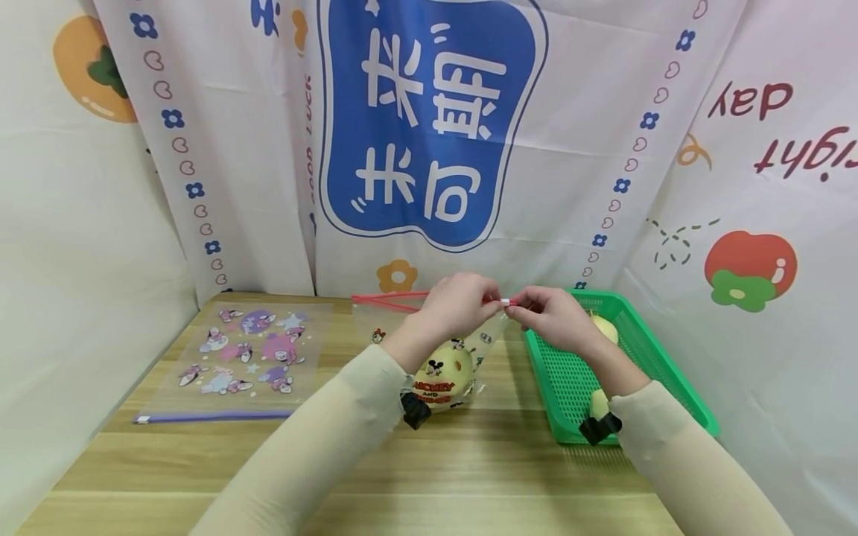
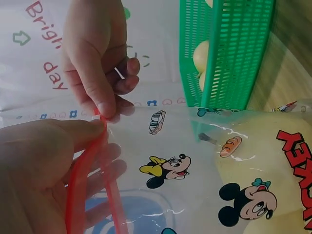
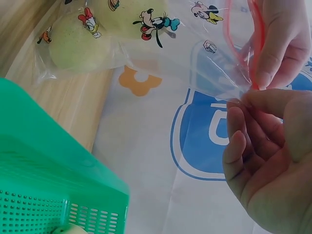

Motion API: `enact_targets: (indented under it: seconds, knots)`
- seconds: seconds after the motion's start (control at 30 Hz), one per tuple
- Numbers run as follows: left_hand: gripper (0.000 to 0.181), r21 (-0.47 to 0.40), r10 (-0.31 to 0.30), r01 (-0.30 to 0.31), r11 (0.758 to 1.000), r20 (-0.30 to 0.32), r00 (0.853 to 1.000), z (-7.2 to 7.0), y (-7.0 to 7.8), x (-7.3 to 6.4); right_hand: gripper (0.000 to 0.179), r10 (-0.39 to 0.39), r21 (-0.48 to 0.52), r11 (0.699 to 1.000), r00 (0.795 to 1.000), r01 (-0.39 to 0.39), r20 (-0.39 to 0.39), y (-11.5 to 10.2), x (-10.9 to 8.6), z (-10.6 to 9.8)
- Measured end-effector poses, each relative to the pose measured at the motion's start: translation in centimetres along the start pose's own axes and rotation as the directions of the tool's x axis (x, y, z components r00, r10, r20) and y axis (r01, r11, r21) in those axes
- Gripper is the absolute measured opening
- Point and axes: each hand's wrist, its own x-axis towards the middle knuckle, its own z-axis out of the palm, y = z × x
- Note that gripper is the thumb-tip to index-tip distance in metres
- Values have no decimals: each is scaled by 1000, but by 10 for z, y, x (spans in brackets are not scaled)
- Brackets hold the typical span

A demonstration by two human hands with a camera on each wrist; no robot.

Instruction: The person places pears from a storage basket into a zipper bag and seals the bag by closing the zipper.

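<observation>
A clear zip bag (image 1: 492, 335) with cartoon prints and a red zip edge hangs upright over the table, its mouth parted toward the left. Inside it are pale yellow-green round fruits (image 3: 80, 44), their kind unclear. My left hand (image 1: 462, 304) pinches the red zip (image 2: 80, 180) near the bag's right corner. Right beside it, my right hand (image 1: 553, 316) pinches that corner at the zip's end, between thumb and finger. A small white slider (image 1: 506, 302) shows between the two hands in the head view.
A green basket (image 1: 670, 372) with pale round fruits (image 1: 605, 329) stands at the right, under my right forearm. On the left lies a flat clear bag (image 1: 255, 350) with a purple zip edge. A printed curtain (image 1: 590, 97) hangs behind the wooden table (image 1: 469, 476).
</observation>
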Motion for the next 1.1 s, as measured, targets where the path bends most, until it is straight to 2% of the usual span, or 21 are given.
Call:
enact_targets:
  seconds: [0.27,0.6,1.1]
  knots:
    - [26,-24,-27,27,999,16,1000,1,4,1,25,-34,10,999,999,34,-7,-4,0,-1]
    - [23,1,-10,10,1000,-11,1000,2,8,0,16,-66,-16,998,997,66,-31,-4,-3,-1]
    - [19,-13,-16,16,1000,-9,1000,-8,4,-9,13,-65,-27,998,998,65,-26,-13,-4,0]
